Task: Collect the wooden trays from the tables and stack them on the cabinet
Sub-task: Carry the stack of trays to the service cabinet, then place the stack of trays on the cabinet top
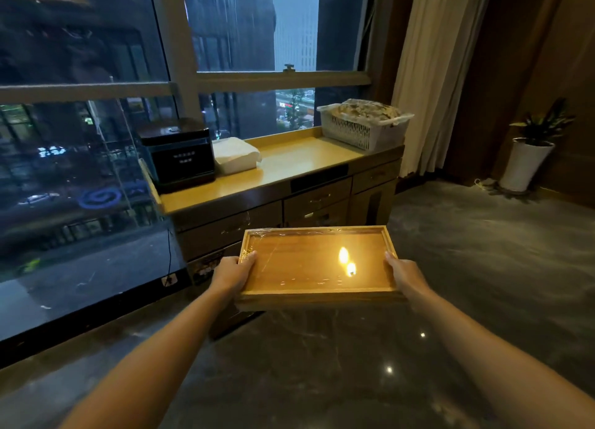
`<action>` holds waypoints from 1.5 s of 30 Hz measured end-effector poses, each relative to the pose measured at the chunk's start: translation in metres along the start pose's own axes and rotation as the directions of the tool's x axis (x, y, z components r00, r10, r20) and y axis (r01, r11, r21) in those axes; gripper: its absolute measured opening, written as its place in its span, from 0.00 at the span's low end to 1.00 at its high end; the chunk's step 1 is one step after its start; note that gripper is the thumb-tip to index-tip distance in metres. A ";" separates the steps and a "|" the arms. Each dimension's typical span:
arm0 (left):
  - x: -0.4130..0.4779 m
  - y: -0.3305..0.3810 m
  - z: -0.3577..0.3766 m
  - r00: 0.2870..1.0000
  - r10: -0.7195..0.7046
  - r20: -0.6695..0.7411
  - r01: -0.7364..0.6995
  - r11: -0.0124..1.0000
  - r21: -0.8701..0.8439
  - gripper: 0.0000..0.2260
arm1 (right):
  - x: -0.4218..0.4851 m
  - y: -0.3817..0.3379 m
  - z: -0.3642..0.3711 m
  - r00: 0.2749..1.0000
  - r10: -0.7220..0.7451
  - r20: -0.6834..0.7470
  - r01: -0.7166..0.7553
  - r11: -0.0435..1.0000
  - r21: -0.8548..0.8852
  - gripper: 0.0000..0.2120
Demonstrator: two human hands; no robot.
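A: Item one, the tray (pixel 317 261). Where are you holding it?

B: You are holding it level in mid-air, short of the cabinet (pixel 257 171) and below its top. Your left hand (pixel 231 272) is gripping one short end, your right hand (pixel 402 275) the other; the fingers of both are closed around the rim, thumbs on top. The near edge looks doubled, so there may be more than one tray in the grip; I cannot tell for certain.

A: Long axis?

B: Running side to side between your hands, roughly parallel to the cabinet's front edge. Both hands are standing about equally far from the cabinet, so neither is leading.

A: Item two, the landing place.

B: The bare stretch of cabinet top is lying straight ahead of the tray and higher. At the cabinet's left end a black box (pixel 178 155) is sitting, with a white folded cloth (pixel 236 155) just beside it; at the right end a white basket (pixel 363 126) is standing. The gap between cloth and basket looks wide enough for the tray lengthwise, in my judgement.

A: Item three, the room.

B: A window (pixel 161 74) is rising behind the cabinet, a curtain (pixel 431 74) is hanging to its right, and a potted plant (pixel 528 158) is standing further right on the glossy dark floor (pixel 354 364).
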State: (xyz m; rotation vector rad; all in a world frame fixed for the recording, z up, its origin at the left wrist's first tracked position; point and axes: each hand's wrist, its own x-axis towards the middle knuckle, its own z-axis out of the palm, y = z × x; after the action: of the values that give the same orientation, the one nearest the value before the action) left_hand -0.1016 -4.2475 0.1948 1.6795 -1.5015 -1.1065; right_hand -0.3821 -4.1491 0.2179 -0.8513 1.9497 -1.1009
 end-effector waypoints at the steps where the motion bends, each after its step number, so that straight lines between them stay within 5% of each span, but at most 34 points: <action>1: 0.023 0.005 0.010 1.000 -0.010 -0.004 0.010 1.000 -0.006 0.14 | 0.030 -0.005 0.002 1.000 0.007 0.010 -0.007 1.000 0.013 0.24; 18: 0.447 0.159 0.133 0.988 -0.089 -0.129 0.091 0.996 0.007 0.22 | 0.524 -0.177 0.038 0.983 -0.098 0.153 0.105 0.994 -0.034 0.24; 24: 0.589 0.177 0.147 0.978 -0.125 -0.166 0.139 0.988 0.073 0.26 | 0.664 -0.215 0.089 0.981 -0.065 0.183 0.074 0.996 -0.041 0.25; 33: 0.827 0.208 0.151 0.968 -0.184 -0.172 0.170 0.981 -0.094 0.25 | 0.886 -0.313 0.191 0.973 -0.059 0.223 0.072 0.996 -0.054 0.23; 45: 0.991 0.222 0.141 0.907 -0.393 -0.149 0.347 0.901 -0.263 0.22 | 1.042 -0.375 0.284 0.914 0.039 0.404 0.020 0.990 -0.140 0.23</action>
State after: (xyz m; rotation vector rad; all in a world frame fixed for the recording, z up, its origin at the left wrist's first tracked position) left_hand -0.3278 -5.2466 0.1459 1.8919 -0.9077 -1.2113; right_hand -0.6105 -5.2683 0.1664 -1.0528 1.6885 -0.7126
